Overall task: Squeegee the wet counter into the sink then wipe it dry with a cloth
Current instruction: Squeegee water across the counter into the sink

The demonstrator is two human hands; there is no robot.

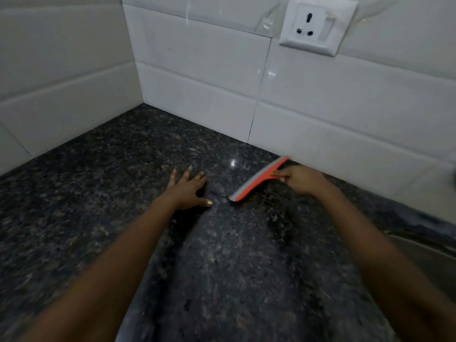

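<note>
An orange squeegee (259,179) with a grey rubber blade lies slanted on the dark speckled granite counter (103,193), blade edge down and facing left. My right hand (302,180) grips its handle from the right. My left hand (188,190) rests flat on the counter with fingers spread, a short gap left of the blade's near end. The rim of a steel sink (429,253) shows at the right edge. No cloth is in view.
White tiled walls (197,70) meet in a corner behind the counter at the back left. A white wall socket (318,25) sits high on the back wall. A blurred grey object (453,175) pokes in at the far right edge.
</note>
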